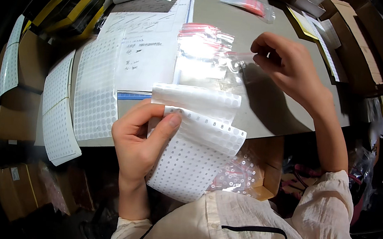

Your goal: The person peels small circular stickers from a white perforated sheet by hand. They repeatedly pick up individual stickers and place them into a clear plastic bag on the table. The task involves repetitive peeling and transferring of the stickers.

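My left hand pinches a folded sheet of small round printed stickers between thumb and fingers, near the table's front edge. The sheet's upper part bends back, and its lower part hangs over my lap. My right hand is raised over the table to the right, fingers curled together. A clear zip bag with a reddish strip reaches close to those fingertips; whether they grip it, or something small, cannot be made out. Left of that bag lies a glossy stack of clear zip bags with red strips.
Sticker sheets and written papers cover the table's left side. At the far edge lies a bag with red contents. Below the front edge, a cardboard box holds bags of small white rings. More boxes stand left.
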{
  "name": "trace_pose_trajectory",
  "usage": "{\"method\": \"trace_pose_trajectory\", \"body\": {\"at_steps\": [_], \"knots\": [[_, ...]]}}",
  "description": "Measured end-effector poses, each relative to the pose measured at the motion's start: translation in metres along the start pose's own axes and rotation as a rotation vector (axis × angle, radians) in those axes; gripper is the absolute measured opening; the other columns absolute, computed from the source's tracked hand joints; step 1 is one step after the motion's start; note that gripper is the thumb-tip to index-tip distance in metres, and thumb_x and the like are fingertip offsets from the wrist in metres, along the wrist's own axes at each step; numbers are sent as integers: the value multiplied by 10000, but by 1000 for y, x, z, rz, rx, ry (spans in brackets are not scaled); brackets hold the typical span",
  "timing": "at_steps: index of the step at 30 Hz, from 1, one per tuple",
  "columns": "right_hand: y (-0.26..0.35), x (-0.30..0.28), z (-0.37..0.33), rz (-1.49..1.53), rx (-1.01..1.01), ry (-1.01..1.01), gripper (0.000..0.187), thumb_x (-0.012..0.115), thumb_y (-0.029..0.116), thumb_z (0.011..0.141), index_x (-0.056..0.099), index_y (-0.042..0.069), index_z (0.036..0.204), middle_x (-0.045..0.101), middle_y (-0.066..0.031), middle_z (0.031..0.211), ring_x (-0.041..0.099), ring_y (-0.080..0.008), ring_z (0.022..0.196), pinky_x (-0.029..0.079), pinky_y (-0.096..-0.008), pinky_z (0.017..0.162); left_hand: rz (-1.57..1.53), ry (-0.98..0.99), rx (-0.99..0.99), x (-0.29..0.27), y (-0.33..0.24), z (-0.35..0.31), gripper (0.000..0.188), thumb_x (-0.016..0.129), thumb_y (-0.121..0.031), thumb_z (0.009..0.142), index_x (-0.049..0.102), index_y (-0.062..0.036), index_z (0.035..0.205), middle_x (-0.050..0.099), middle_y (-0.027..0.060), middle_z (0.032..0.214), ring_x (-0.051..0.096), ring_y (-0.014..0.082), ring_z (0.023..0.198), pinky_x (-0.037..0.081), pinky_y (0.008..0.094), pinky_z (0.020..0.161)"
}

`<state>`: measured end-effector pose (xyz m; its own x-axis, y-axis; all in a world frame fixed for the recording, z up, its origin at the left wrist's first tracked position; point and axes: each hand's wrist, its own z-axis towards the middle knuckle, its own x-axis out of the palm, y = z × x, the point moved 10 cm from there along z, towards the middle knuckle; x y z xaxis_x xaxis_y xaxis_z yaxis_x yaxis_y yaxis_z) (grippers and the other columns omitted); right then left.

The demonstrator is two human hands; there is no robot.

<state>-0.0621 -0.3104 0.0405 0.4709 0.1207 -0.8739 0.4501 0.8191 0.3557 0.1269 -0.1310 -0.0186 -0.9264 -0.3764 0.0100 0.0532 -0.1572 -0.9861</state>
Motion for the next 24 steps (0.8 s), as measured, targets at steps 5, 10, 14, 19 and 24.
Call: {"method": "trace_pose_trajectory", "body": {"at_steps": [5,10,14,19,24], "knots": [[-3,17,-9,-272,-53,-1,205,731,71,884,616,14,1044,677,-134,967,674,-319,868,545,-402,731,22,5,26,0,0,0,101,746,42,882,720,96,963,672,53,867,590,84,772,441,217,691],[-15,1,-6,-625,20,-116,282,777,134,883,583,36,1063,660,-130,1013,658,-338,927,540,-409,768,26,17,32,2,-3,2,95,741,46,883,723,96,962,684,60,875,613,94,793,459,223,707],[-4,-4,13,-165,-41,-7,280,779,148,909,622,23,1104,637,-84,984,656,-197,885,543,-323,783,21,18,29,0,-1,1,99,739,45,886,726,94,970,689,62,880,616,94,796,464,226,713],[4,38,10,474,85,133,236,646,-44,938,602,-1,1165,654,-44,1037,657,-124,952,549,-280,862,13,12,58,-1,-2,2,102,740,43,888,724,93,976,685,61,889,614,92,799,462,224,716],[11,33,11,289,29,17,226,642,-56,927,596,-2,1141,662,-69,1029,664,-142,939,552,-293,841,-13,-1,64,-2,1,1,103,739,50,889,723,92,982,677,56,896,613,91,799,461,222,716]]}}
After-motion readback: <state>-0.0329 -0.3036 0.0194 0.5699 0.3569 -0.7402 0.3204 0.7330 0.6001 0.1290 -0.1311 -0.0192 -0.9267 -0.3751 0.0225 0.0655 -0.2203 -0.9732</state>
